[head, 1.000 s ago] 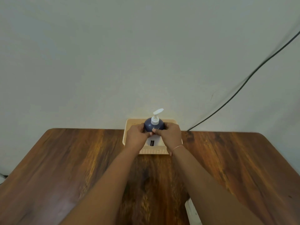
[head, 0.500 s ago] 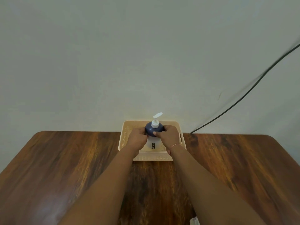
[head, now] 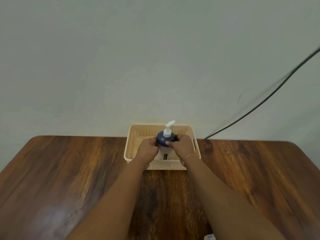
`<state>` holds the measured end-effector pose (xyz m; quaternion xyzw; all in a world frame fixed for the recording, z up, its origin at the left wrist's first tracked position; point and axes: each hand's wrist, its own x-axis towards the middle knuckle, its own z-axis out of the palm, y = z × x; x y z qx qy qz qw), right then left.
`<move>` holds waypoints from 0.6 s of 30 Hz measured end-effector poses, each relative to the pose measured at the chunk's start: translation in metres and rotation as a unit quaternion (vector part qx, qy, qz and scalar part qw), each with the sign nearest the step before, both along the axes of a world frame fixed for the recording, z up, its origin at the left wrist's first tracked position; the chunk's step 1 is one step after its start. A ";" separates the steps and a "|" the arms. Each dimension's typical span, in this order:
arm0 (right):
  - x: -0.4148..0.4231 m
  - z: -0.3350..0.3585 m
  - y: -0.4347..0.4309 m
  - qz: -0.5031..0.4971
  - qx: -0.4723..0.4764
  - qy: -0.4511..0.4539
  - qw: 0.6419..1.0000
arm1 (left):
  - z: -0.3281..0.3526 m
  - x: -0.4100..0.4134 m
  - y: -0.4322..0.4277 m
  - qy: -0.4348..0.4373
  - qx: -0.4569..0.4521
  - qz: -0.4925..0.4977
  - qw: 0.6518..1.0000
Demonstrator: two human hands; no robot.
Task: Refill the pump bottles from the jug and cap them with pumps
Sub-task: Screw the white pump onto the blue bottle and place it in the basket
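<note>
- A pump bottle (head: 164,142) is seen upright inside a beige perforated basket (head: 138,135), towards the basket's right of centre.
- The bottle's upper part is dark blue; its lower part is pale, with a small dark label facing the near side.
- A white pump (head: 168,129) is seated on the bottle's neck, its spout angled up and towards the far right.
- The left hand (head: 147,151) is closed against the bottle's left side, fingers curled at the shoulder.
- The right hand (head: 181,147) is closed against the bottle's right side, the thumb laid across the dark front just below the pump collar.
- The bottle is thus gripped between both hands; whether its base is touching the basket floor cannot be told.
- A thin pink band (head: 189,156) is worn at the right wrist.
- The basket is set at the far edge of a dark wooden bench (head: 69,179), close to a plain pale wall (head: 121,66), with a slot handle visible in its right wall.
- A black cable (head: 259,104) is seen running down the wall from the upper right to the bench's far edge, right of the basket.
- A small pale object (head: 209,237) is cut off at the near edge of the view; it cannot be identified.
</note>
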<state>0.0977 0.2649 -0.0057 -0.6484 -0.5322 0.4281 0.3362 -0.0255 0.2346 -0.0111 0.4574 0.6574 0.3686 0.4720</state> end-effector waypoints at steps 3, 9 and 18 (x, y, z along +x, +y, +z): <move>0.000 -0.003 0.001 0.003 0.001 0.002 1.000 | -0.002 0.000 0.000 0.005 0.005 0.001 1.000; -0.004 -0.005 -0.003 0.006 -0.002 0.008 1.000 | -0.001 0.004 -0.002 0.014 0.014 0.003 1.000; -0.007 0.010 -0.036 0.045 0.109 -0.142 0.983 | 0.013 0.008 -0.025 0.135 0.085 0.002 0.987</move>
